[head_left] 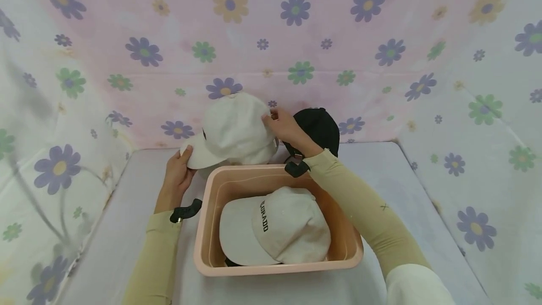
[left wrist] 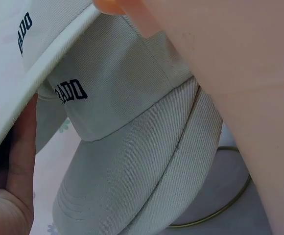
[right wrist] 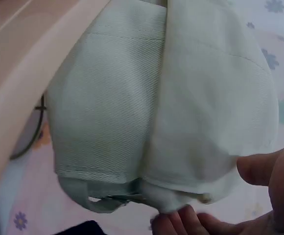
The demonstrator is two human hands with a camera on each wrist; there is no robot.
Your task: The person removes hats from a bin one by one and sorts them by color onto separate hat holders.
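Observation:
Behind the bin, a white baseball cap (head_left: 239, 126) is held up with its brim to the left. My left hand (head_left: 178, 173) pinches that brim between thumb and fingers. At the back edge of the same cap, my right hand (head_left: 288, 128) grips with thumb and fingertips, also seen as the hand (right wrist: 274, 196) in the right wrist view. Under the held cap, the left wrist view shows another white cap (left wrist: 117, 83) with dark lettering, its brim overlapping a further brim (left wrist: 201, 142). A black cap (head_left: 322, 128) stands behind my right wrist.
A peach plastic bin (head_left: 279, 269) stands in front of the held cap. Inside lies a white cap (head_left: 292, 225) with dark lettering, and a bit of something black shows beneath it. Flower-patterned cloth walls (head_left: 254, 27) enclose the pale table (head_left: 131, 229) at the back and sides.

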